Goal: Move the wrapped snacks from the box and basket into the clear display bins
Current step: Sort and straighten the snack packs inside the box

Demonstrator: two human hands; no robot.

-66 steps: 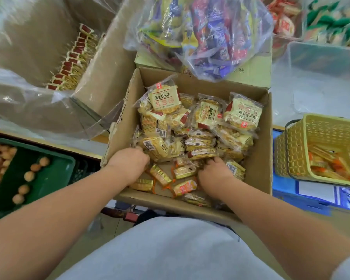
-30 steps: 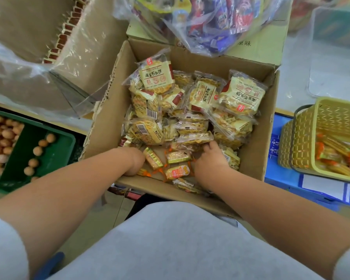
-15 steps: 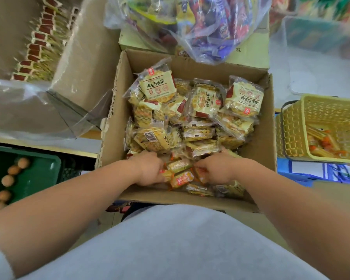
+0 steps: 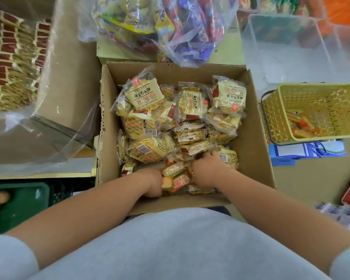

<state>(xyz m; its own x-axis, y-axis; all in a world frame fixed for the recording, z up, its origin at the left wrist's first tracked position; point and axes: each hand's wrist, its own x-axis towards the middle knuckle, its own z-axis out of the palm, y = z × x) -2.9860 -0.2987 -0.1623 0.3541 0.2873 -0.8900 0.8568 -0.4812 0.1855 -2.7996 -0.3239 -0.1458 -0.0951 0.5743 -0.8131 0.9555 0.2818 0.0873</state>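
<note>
Cardboard box of wrapped snacks, your left hand and right hand inside flanking small orange packets, fingers buried, grips impossible to tell

A: Colours on the box?
B: I log plain brown cardboard. Wrapped snacks: pale yellow, red patches, black-and-white barcodes. Small packets: orange and yellow.
A: Basket?
B: Yellow, lattice pattern; orange wrappers inside. Crate: dark green. Bag: I read blue, purple, red and yellow through clear plastic. Shirt: light grey.
</note>
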